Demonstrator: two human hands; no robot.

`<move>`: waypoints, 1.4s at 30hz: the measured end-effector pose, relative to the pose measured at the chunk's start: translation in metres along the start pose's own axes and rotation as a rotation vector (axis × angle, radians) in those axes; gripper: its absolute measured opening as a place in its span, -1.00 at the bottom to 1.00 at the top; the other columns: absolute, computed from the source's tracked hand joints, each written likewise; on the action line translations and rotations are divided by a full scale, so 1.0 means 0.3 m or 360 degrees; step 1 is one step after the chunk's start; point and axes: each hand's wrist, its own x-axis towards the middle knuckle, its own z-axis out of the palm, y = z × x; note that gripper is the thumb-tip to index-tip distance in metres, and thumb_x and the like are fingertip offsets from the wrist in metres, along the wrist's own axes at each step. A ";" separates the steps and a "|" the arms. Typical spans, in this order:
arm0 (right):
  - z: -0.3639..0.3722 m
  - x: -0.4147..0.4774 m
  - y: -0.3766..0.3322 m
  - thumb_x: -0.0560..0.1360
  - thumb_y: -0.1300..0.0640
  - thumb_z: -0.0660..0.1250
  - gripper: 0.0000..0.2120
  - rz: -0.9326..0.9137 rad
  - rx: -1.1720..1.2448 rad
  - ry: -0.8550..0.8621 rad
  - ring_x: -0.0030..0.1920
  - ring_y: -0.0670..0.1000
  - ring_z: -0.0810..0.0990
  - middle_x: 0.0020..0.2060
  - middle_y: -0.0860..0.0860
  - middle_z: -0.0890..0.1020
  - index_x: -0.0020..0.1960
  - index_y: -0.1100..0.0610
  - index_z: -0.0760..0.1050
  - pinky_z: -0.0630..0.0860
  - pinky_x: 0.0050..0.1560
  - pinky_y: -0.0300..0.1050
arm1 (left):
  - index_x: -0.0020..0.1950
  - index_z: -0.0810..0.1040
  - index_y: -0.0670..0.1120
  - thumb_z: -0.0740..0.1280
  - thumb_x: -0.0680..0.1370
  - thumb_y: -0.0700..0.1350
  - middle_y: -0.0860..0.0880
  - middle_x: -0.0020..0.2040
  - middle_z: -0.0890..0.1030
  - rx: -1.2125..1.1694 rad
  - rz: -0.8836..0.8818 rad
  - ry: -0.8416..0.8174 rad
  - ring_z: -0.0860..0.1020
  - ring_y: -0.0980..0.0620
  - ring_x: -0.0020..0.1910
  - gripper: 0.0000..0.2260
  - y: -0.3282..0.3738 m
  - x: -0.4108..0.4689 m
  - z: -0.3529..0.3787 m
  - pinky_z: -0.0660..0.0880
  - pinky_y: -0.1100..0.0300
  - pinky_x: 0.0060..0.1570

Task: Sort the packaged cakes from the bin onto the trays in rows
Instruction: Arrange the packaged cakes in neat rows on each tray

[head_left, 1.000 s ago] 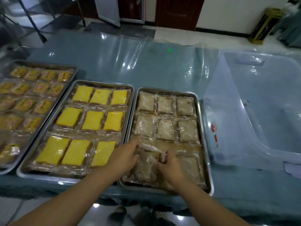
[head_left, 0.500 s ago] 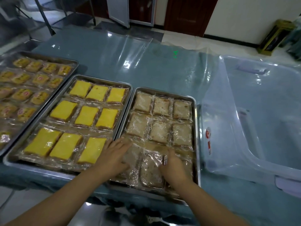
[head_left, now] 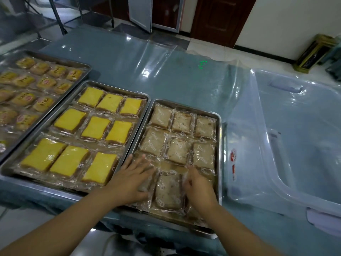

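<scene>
Brown rectangular cake pack (head_left: 168, 191) in clear printed film: seated mid near row of rightmost shallow steel tray (head_left: 219, 130). Versus one second ago: no longer pinched at edges; now flanked by left hand (head_left: 132, 179), released flat with fingers spread on neighbouring pack, and right hand (head_left: 200, 185), likewise released, pressing opposite pack. Judged: third row levelled, tray full. Adjacent leftward: steel tray of yellow cakes (head_left: 118, 89), then tray of small golden cakes (head_left: 81, 65). Rightward: clear plastic bin (head_left: 258, 145). No obstruction seen.

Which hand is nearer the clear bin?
Right. The right hand is at the right side of the brown-cake tray, beside the bin; the left hand is at its left side.
</scene>
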 end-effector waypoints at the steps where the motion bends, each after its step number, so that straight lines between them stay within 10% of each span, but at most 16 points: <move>1: -0.016 -0.005 0.009 0.55 0.20 0.22 -0.56 -0.0055 -0.0035 0.0114 -0.34 -0.13 0.53 -0.30 -0.09 0.56 0.40 -0.02 0.29 0.35 -0.41 -0.37 | 0.50 -0.17 0.16 0.08 0.44 0.37 0.09 0.49 -0.24 -0.0024 0.0046 0.0021 -0.49 0.08 0.38 -0.26 0.028 0.010 0.003 -0.61 0.08 0.24; 6: -0.037 -0.055 0.073 0.46 0.13 0.28 -0.59 -0.0482 -0.0242 0.0466 0.20 0.08 0.48 0.20 0.14 0.54 0.30 0.17 0.44 0.42 0.18 -0.08 | 0.45 -0.38 0.10 -0.11 0.51 0.31 0.07 0.48 -0.37 -0.0202 0.0261 -0.0067 -0.49 0.13 0.38 -0.34 0.197 0.071 0.035 -0.54 0.13 0.27; 9: 0.015 -0.103 0.128 0.54 -0.26 -0.07 -0.25 -0.0341 -0.0606 -0.0011 0.52 0.12 -0.13 0.52 0.14 -0.11 0.53 0.17 -0.19 -0.16 0.51 0.01 | 0.41 -0.46 0.05 -0.03 0.51 0.34 0.08 0.37 -0.55 -0.0240 0.0289 -0.0121 -0.62 0.20 0.25 -0.25 0.245 0.091 0.043 -0.64 0.26 0.13; 11: 0.040 -0.126 0.151 0.46 -0.41 -0.30 -0.13 -0.0318 -0.0827 -0.0084 0.51 0.17 -0.16 0.50 0.19 -0.15 0.52 0.20 -0.20 -0.30 0.47 0.01 | 0.40 -0.47 0.03 -0.01 0.52 0.34 0.07 0.32 -0.58 -0.0191 0.0333 -0.0153 -0.66 0.22 0.19 -0.24 0.253 0.098 0.041 -0.70 0.29 0.04; 14: 0.029 -0.135 0.127 0.51 -0.38 -0.21 -0.15 -0.0291 -0.0985 -0.0118 0.36 0.22 0.35 0.36 0.24 0.38 0.38 0.26 0.35 -0.06 0.37 0.02 | 0.42 -0.47 0.02 -0.04 0.51 0.35 0.01 0.39 -0.53 -0.0077 0.0369 -0.0190 -0.61 0.17 0.27 -0.23 0.242 0.113 0.046 -0.63 0.14 0.17; 17: 0.012 -0.118 0.123 0.44 -0.35 -0.09 -0.20 -0.0316 -0.1051 -0.0115 0.30 0.18 0.44 0.29 0.20 0.48 0.32 0.23 0.44 -0.04 0.35 0.03 | 0.43 -0.45 0.02 -0.06 0.50 0.37 -0.01 0.43 -0.47 0.0059 0.0412 -0.0179 -0.56 0.11 0.33 -0.23 0.222 0.122 0.047 -0.57 0.05 0.24; 24: 0.017 -0.087 0.118 0.46 -0.33 0.14 -0.15 -0.0341 -0.1125 -0.0071 0.47 0.26 0.06 0.46 0.24 0.11 0.49 0.23 0.03 -0.34 0.35 0.04 | 0.43 -0.43 0.03 -0.05 0.50 0.37 -0.03 0.48 -0.41 0.0072 0.0390 -0.0153 -0.52 0.07 0.37 -0.24 0.222 0.127 0.049 -0.54 0.03 0.27; 27: 0.036 -0.067 0.149 0.49 -0.36 -0.13 -0.18 -0.0330 -0.1176 -0.0193 0.46 0.20 -0.34 0.48 0.16 -0.29 0.44 0.15 -0.42 -0.56 0.30 0.05 | 0.44 -0.40 0.04 0.00 0.52 0.34 -0.02 0.48 -0.40 0.0036 0.0367 -0.0139 -0.50 0.06 0.38 -0.25 0.222 0.129 0.048 -0.54 0.06 0.28; 35: -0.015 -0.012 0.137 0.54 -0.18 0.06 -0.47 -0.0441 -0.0816 0.0161 0.42 0.10 0.21 0.40 0.06 0.30 0.44 0.02 0.23 0.20 0.41 0.02 | 0.43 -0.28 0.31 0.11 0.46 0.34 0.18 0.48 -0.26 -0.0312 0.0142 0.0018 -0.33 0.14 0.40 -0.30 0.200 0.183 0.027 -0.37 0.02 0.28; 42: -0.035 0.093 0.152 0.57 -0.25 -0.16 -0.36 -0.0111 -0.0954 -0.0104 0.47 0.16 -0.36 0.51 0.14 -0.24 0.53 0.02 -0.24 -0.36 0.43 0.10 | 0.48 -0.16 0.21 -0.01 0.50 0.36 -0.02 0.51 -0.27 -0.0027 -0.0104 0.0014 -0.45 -0.05 0.38 -0.37 0.176 0.304 0.011 -0.53 -0.07 0.24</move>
